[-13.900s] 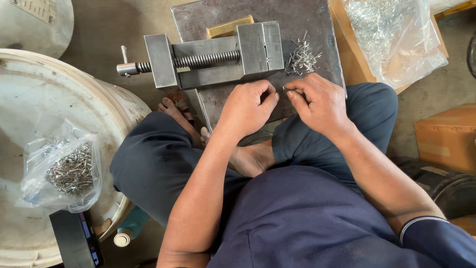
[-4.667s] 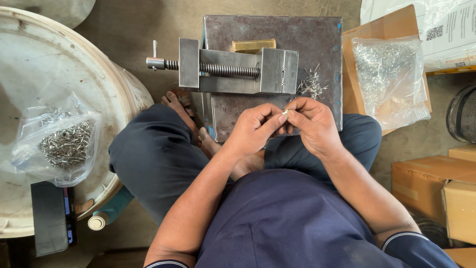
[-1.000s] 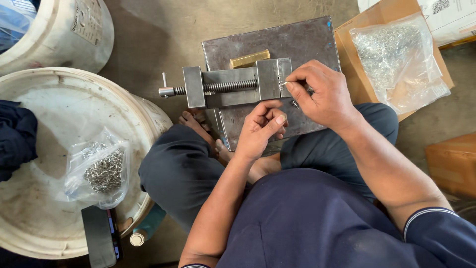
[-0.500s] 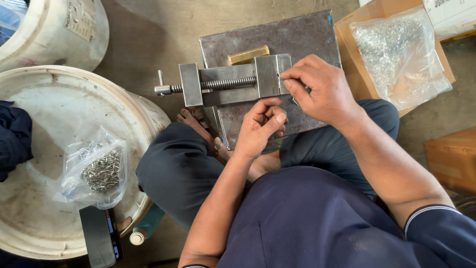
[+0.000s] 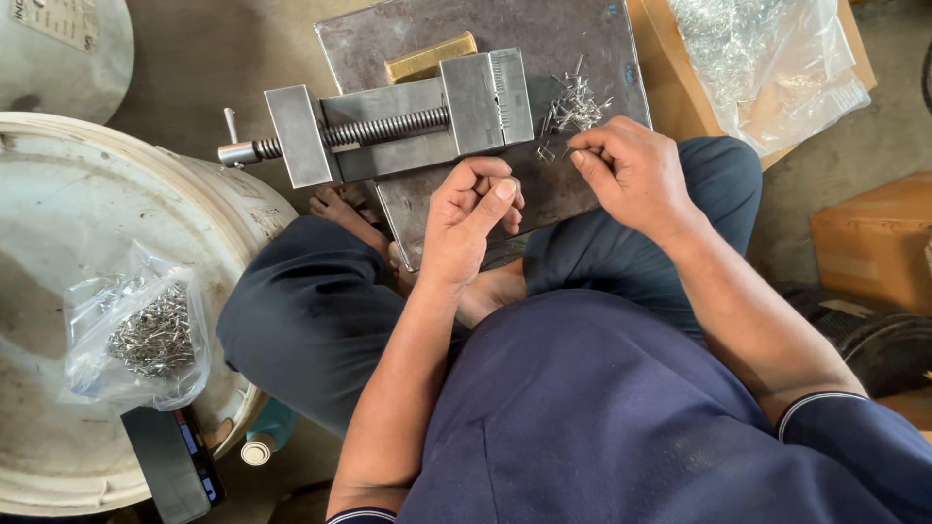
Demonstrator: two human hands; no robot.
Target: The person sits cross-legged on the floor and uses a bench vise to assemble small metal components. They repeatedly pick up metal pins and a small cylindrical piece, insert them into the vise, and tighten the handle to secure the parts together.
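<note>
I sit cross-legged before a grey steel plate (image 5: 544, 39) that carries a small steel vise (image 5: 388, 121) with a threaded screw. A heap of small bent wire pieces (image 5: 575, 105) lies on the plate right of the vise. My right hand (image 5: 636, 175) is just below that heap, its fingertips pinching a small wire piece. My left hand (image 5: 471, 215) is loosely curled near the plate's front edge, thumb against forefinger; whether it holds a piece cannot be told.
A brass block (image 5: 429, 58) lies behind the vise. A white bucket lid (image 5: 58, 194) at left carries a clear bag of metal pieces (image 5: 141, 335) and a dark device (image 5: 170, 466). A cardboard box (image 5: 670, 87) with a bag of wire parts (image 5: 767, 53) stands at right.
My right hand has drawn back from the vise jaw to the heap of wire pieces. The left hand stays near the plate's front edge.
</note>
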